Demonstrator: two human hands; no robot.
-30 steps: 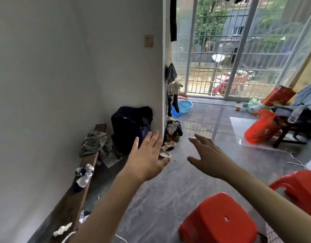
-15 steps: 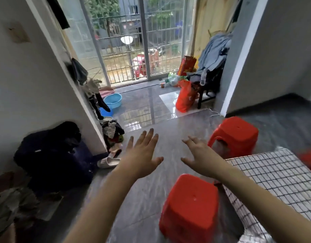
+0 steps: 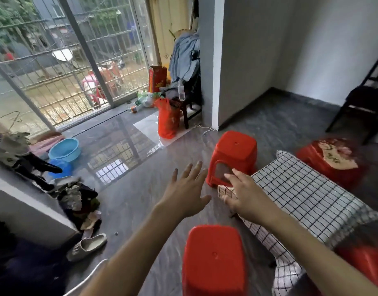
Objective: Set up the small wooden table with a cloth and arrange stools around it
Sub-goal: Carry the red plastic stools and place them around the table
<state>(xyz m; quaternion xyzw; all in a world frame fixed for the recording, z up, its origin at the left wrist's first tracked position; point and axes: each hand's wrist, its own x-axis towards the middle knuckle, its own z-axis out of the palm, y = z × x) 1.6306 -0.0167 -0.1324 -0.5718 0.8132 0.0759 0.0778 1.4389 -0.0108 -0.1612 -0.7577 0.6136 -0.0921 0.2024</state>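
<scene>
red box (image 3: 157,79) print blurred — no readable text

I see a grey polished floor (image 3: 130,201) carrying a low table under a black-and-white checked cloth (image 3: 301,193). Red plastic stools (image 3: 234,155) stand on the floor around that table: one beyond its far-left corner, one at its near-left side, one behind it.

blue basin (image 3: 64,148), orange bag (image 3: 168,118), slipper (image 3: 87,245), dark chair (image 3: 364,107)

Checked cloth (image 3: 307,195) drapes the table; red stools (image 3: 234,155) surround it.
</scene>
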